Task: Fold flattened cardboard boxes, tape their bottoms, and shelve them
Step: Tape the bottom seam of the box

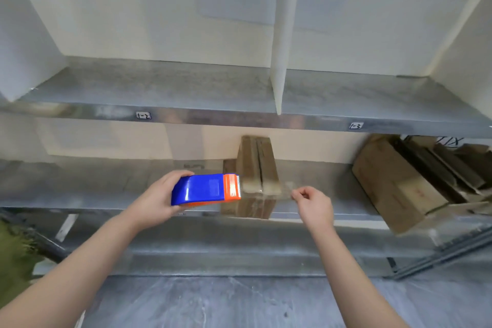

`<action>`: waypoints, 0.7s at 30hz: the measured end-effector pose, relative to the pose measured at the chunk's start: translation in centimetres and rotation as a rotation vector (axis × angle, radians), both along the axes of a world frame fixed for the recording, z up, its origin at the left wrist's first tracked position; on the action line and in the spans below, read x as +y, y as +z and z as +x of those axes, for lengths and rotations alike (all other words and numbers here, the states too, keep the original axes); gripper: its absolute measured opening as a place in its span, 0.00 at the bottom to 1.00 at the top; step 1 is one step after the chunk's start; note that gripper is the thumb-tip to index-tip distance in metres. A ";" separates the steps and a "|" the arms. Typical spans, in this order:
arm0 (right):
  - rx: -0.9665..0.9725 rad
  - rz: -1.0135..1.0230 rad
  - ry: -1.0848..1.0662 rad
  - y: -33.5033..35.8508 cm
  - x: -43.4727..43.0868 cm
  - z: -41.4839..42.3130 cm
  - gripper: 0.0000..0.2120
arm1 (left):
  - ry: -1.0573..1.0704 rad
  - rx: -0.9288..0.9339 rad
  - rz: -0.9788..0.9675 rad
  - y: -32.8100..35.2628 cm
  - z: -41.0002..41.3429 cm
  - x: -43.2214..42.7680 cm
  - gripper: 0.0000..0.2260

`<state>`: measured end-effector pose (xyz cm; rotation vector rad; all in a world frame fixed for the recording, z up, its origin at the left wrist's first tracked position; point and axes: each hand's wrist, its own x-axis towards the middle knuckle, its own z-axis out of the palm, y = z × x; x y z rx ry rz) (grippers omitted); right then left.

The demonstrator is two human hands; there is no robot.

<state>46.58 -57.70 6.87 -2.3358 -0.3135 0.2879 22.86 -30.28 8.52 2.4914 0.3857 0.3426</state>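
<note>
The tape dispenser [205, 189] is being held in the left grip [157, 201]; clear tape [266, 190] is being pinched by the right grip [314, 206], the cardboard box [255, 165] standing just beyond, between both grips.

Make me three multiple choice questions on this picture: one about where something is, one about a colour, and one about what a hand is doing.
1. Where does the middle box stand?
A. on the upper shelf
B. on the lower shelf
C. on the floor

2. What colours is the dispenser?
A. green and black
B. blue and orange
C. all white

3. What is the right hand doing?
A. pinching the end of the tape
B. lying flat on the floor
C. gripping a box

Answers:
1 B: it stands upright on the lower shelf, beyond the dispenser.
2 B: the body is blue and the toothed front is orange.
3 A: its fingertips pinch the clear strip that runs from the dispenser, which the left hand holds.
</note>
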 end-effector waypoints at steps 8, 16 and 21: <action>0.182 -0.018 0.122 -2.4 0.0 3.4 0.09 | 0.058 0.092 0.034 0.4 1.3 -0.7 0.31; 0.394 0.030 0.095 -4.3 1.7 5.4 0.04 | 0.083 0.230 0.033 -0.3 3.3 0.8 0.34; 0.482 0.112 0.076 -5.4 2.8 5.1 0.04 | 0.057 0.293 0.049 -0.8 4.2 1.4 0.33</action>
